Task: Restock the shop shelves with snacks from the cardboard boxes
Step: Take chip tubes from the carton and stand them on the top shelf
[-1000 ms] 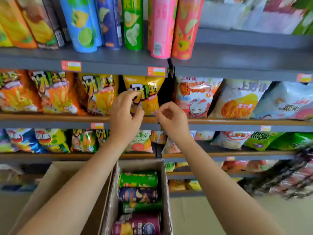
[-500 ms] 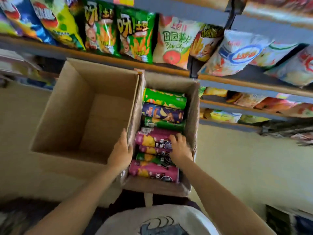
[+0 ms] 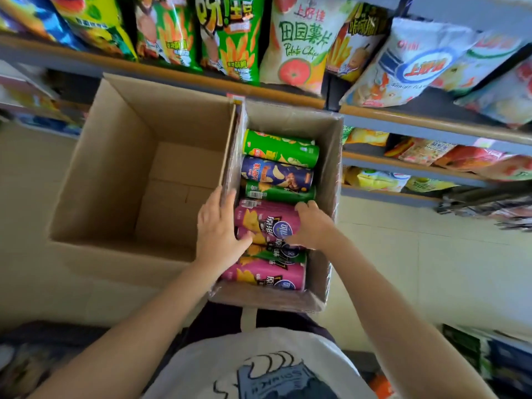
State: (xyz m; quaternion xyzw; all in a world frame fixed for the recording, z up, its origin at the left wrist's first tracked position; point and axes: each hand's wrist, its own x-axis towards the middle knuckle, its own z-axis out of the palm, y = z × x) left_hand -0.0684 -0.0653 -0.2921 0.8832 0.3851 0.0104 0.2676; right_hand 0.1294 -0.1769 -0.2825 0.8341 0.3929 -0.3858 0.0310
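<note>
I had both hands down in the narrow cardboard box (image 3: 331, 156) that sat at twelve o'clock from my body, just right of a bigger box (image 3: 121, 156) showing only its bare floor. The target was the upper pink can (image 3: 266, 220), lying on its side near the middle of the stack, with green and blue cans beyond it and more pink and green ones nearer me. Its long axis ran from nine o'clock to three o'clock, and its barcoded end pointed toward nine.

My left hand (image 3: 218, 234) lay at that nine o'clock end, fingers nearly straight along the box wall, thumb pressed against the can. My right hand (image 3: 312, 226) covered the three o'clock end, fingers curled over the top of it. I judged that a real grip, though I could not see whether the fingertips reached under.

Both hands were touching the can, one at each end, so neither was nearer. I reckoned the lift would have to go straight up, keeping the can level, before turning toward the shelf (image 3: 178, 77) of chip bags at twelve o'clock.
</note>
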